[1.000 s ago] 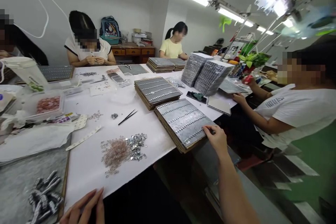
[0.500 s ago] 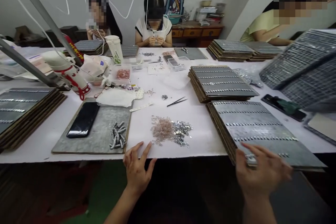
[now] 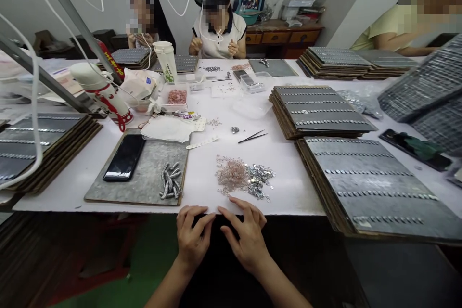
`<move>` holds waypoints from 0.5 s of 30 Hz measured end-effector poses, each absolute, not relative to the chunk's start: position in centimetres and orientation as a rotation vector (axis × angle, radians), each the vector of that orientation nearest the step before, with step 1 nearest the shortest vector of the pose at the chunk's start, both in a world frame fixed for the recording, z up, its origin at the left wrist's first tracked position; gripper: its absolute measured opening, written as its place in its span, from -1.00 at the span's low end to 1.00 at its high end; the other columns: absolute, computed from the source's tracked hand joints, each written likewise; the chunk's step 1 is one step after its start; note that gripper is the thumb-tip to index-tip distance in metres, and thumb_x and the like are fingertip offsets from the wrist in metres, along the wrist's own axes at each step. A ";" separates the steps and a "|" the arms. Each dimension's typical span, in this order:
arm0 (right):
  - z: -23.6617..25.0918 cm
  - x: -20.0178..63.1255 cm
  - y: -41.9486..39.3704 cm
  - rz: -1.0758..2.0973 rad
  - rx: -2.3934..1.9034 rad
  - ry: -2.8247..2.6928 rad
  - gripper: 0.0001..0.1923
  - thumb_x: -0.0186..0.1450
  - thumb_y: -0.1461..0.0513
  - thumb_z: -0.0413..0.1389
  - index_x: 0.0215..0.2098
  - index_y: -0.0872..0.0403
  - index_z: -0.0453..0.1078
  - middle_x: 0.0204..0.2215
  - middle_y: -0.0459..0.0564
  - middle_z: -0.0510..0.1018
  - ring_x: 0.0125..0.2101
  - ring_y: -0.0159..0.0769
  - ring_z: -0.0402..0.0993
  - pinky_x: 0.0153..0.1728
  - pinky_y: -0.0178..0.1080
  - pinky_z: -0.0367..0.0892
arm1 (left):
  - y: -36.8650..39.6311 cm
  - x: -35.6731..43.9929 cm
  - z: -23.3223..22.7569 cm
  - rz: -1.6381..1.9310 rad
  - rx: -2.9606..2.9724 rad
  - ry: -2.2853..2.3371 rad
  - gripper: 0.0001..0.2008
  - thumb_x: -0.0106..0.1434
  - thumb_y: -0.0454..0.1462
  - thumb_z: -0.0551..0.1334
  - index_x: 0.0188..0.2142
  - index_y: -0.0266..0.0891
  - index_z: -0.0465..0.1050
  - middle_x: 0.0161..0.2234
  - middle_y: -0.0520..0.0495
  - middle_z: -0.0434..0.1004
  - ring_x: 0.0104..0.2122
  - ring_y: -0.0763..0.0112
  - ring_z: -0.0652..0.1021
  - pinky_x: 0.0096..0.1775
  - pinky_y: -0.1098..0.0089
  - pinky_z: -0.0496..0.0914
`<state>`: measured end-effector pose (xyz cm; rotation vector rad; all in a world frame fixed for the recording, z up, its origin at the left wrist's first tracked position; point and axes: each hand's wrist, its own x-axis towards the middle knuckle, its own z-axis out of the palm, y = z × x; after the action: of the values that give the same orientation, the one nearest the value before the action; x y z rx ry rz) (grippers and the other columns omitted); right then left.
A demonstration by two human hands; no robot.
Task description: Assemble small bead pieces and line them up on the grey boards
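Observation:
My left hand [image 3: 193, 239] and my right hand [image 3: 248, 236] rest side by side at the near edge of the white table [image 3: 288, 163], fingers spread, holding nothing. Just beyond my right fingertips lies a loose pile of pink and silver small parts [image 3: 242, 177]. Black tweezers [image 3: 252, 136] lie farther back. To the left sits a grey board [image 3: 144, 178] carrying a black phone [image 3: 124, 157] and a cluster of silver pieces [image 3: 171, 180].
Stacks of grey boards with rows of silver parts stand at the right [image 3: 364, 183], [image 3: 319, 110] and at the left [image 3: 39, 147]. A white cup [image 3: 166, 60], a tray of pink parts [image 3: 176, 97] and plastic bags sit mid-table. Three people work at the far side and right.
The view swung left to face the table. My right hand left the right-hand board stack and came beside my left hand at the table edge.

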<state>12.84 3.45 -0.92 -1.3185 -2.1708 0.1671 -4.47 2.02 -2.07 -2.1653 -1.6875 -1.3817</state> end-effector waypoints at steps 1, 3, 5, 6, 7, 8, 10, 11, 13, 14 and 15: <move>-1.0 12.9 3.5 0.168 -1.342 -2.149 -0.59 0.31 0.11 0.09 0.13 -0.20 0.32 0.11 0.00 0.34 0.05 -0.08 0.25 -0.04 -0.06 0.18 | 2.0 -4.5 -2.0 -1.390 -2.163 -1.689 -0.79 0.22 -0.45 0.27 -0.23 -0.12 0.53 -0.26 -0.06 0.52 -0.21 0.27 0.49 -0.04 0.13 0.36; -1.2 13.0 3.7 0.177 -1.374 -2.100 -0.57 0.32 0.14 0.08 0.16 -0.15 0.29 0.09 0.03 0.35 0.05 -0.07 0.25 -0.05 -0.06 0.21 | 1.8 -4.4 -1.7 -1.399 -2.154 -1.706 -0.81 0.22 -0.44 0.27 -0.25 -0.12 0.53 -0.28 -0.05 0.53 -0.23 0.28 0.49 -0.04 0.13 0.35; -1.2 13.3 3.7 0.207 -1.367 -2.067 -0.57 0.32 0.15 0.06 0.16 -0.13 0.28 0.08 0.05 0.35 0.04 -0.08 0.26 -0.05 -0.06 0.24 | 1.6 -4.2 -1.4 -1.404 -2.150 -1.729 -0.83 0.22 -0.42 0.28 -0.28 -0.11 0.54 -0.30 -0.04 0.53 -0.24 0.28 0.49 -0.05 0.14 0.34; -1.1 13.5 3.7 0.234 -1.349 -2.063 -0.58 0.32 0.15 0.06 0.16 -0.13 0.28 0.07 0.05 0.35 0.04 -0.08 0.26 -0.05 -0.06 0.24 | 1.5 -4.0 -1.2 -1.407 -2.153 -1.741 -0.84 0.22 -0.42 0.28 -0.29 -0.11 0.54 -0.30 -0.04 0.53 -0.24 0.28 0.49 -0.05 0.15 0.33; -0.9 13.6 3.6 0.267 -1.327 -2.061 -0.59 0.33 0.14 0.06 0.15 -0.13 0.29 0.06 0.05 0.35 0.04 -0.09 0.27 -0.05 -0.06 0.25 | 1.3 -3.8 -1.1 -1.413 -2.162 -1.749 -0.84 0.21 -0.41 0.28 -0.29 -0.11 0.54 -0.31 -0.04 0.53 -0.25 0.28 0.49 -0.06 0.15 0.32; -0.8 13.8 3.5 0.304 -1.304 -2.062 -0.59 0.32 0.13 0.06 0.14 -0.13 0.30 0.05 0.04 0.35 0.03 -0.10 0.27 -0.05 -0.06 0.25 | 1.1 -3.6 -1.0 -1.424 -2.178 -1.753 -0.84 0.21 -0.41 0.28 -0.29 -0.11 0.54 -0.31 -0.04 0.53 -0.25 0.28 0.49 -0.06 0.15 0.32; -0.4 14.0 3.3 0.366 -1.260 -2.064 -0.63 0.31 0.11 0.07 0.10 -0.12 0.33 0.03 0.03 0.36 0.01 -0.12 0.27 -0.06 -0.07 0.25 | 0.7 -3.1 -0.7 -1.477 -2.220 -1.760 -0.83 0.21 -0.42 0.28 -0.28 -0.11 0.54 -0.32 -0.04 0.53 -0.26 0.28 0.48 -0.09 0.17 0.33; -0.2 14.1 3.1 0.383 -1.241 -2.058 -0.66 0.31 0.12 0.08 0.05 -0.11 0.37 0.00 0.02 0.37 0.00 -0.13 0.28 -0.06 -0.07 0.25 | 0.5 -2.9 -0.6 -1.518 -2.246 -1.772 -0.83 0.21 -0.42 0.28 -0.28 -0.11 0.53 -0.33 -0.04 0.53 -0.27 0.28 0.48 -0.11 0.19 0.34; 0.0 14.2 2.9 0.393 -1.209 -2.028 -0.80 0.30 0.16 0.09 -0.10 -0.09 0.44 -0.06 0.00 0.40 -0.04 -0.17 0.29 -0.08 -0.10 0.25 | 0.2 -2.4 -0.4 -1.636 -2.306 -1.823 -0.85 0.22 -0.42 0.26 -0.28 -0.14 0.52 -0.37 -0.03 0.52 -0.30 0.31 0.48 -0.19 0.26 0.36; 0.0 14.2 2.7 0.392 -1.195 -2.007 -0.86 0.30 0.20 0.09 -0.19 -0.08 0.46 -0.11 -0.02 0.41 -0.06 -0.19 0.30 -0.09 -0.11 0.25 | 0.1 -2.2 -0.2 -1.705 -2.345 -1.868 -0.87 0.23 -0.41 0.25 -0.30 -0.16 0.52 -0.40 -0.03 0.51 -0.33 0.32 0.48 -0.24 0.30 0.37; 0.0 14.2 2.6 0.391 -1.182 -1.984 -0.90 0.30 0.23 0.09 -0.27 -0.06 0.46 -0.15 -0.03 0.42 -0.09 -0.21 0.30 -0.10 -0.12 0.25 | 0.0 -2.0 -0.1 -1.778 -2.386 -1.934 -0.90 0.24 -0.39 0.24 -0.33 -0.18 0.51 -0.43 -0.02 0.50 -0.37 0.34 0.48 -0.29 0.33 0.37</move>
<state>14.23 2.63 -0.04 -1.1823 -1.9841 0.3908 -2.01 -0.01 -0.08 -2.3858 -1.9336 -1.7776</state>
